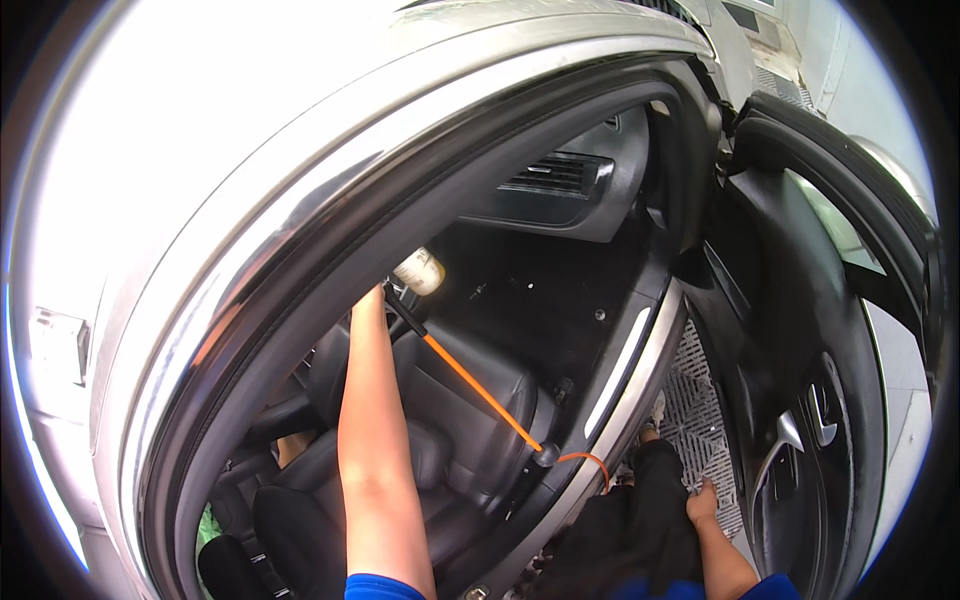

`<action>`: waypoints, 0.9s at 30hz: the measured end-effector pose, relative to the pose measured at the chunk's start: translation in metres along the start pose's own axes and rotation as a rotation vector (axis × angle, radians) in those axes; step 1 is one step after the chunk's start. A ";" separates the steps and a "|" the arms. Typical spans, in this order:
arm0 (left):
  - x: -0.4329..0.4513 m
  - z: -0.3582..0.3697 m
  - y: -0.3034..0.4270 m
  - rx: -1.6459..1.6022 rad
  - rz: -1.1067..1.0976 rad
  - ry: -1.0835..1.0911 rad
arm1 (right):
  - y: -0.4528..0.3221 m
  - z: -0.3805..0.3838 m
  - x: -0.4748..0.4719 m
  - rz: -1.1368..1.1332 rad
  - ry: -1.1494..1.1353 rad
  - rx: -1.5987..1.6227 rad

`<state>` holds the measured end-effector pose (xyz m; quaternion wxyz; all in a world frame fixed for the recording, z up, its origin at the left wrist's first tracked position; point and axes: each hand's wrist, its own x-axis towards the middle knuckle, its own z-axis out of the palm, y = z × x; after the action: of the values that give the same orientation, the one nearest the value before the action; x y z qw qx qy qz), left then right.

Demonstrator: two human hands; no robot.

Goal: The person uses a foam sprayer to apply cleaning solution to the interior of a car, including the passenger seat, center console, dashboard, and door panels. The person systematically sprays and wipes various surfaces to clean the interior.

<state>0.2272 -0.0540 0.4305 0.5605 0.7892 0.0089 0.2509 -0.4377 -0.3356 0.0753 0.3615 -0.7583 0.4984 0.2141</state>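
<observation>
My left arm reaches into a car through the open door; the dark roof frame hides most of my left hand [375, 291]. Right beside its wrist are a cloudy white bottle [421, 271] with a yellowish base and the black end of an orange hose [480, 385]. The hose runs straight across the black leather front seat [442, 375] to a dark ball-shaped piece [547, 454] by the sill, then bends over the sill outside. My right hand [703, 501] hangs low between my dark trousers and the door, over the floor grating; no object shows in it.
The open black door panel [780, 330] stands at the right, with a silver pull handle [787, 435]. A metal door sill [637, 390] runs beside my legs. The dashboard with an air vent [551, 176] lies ahead. Grey floor grating [690, 390] shows below.
</observation>
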 end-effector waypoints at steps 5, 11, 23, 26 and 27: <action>-0.113 0.004 0.064 -0.075 -0.155 -0.186 | 0.019 -0.020 -0.002 0.042 0.054 -0.042; -0.234 -0.039 0.137 -0.082 -0.166 -0.578 | -0.026 -0.033 -0.009 0.085 -0.052 0.032; -0.311 0.087 0.178 -0.067 0.422 -0.551 | -0.058 -0.046 -0.021 0.010 -0.034 0.063; -0.322 0.097 0.183 -0.015 0.391 -0.626 | -0.046 -0.046 -0.023 -0.001 0.023 0.103; -0.330 0.094 0.180 -0.034 0.381 -0.666 | -0.041 -0.046 -0.023 0.001 0.049 0.119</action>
<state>-0.0712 -0.3012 0.4405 0.4887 0.8057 -0.3247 0.0806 -0.4110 -0.3468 0.1345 0.3936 -0.7403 0.5194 0.1654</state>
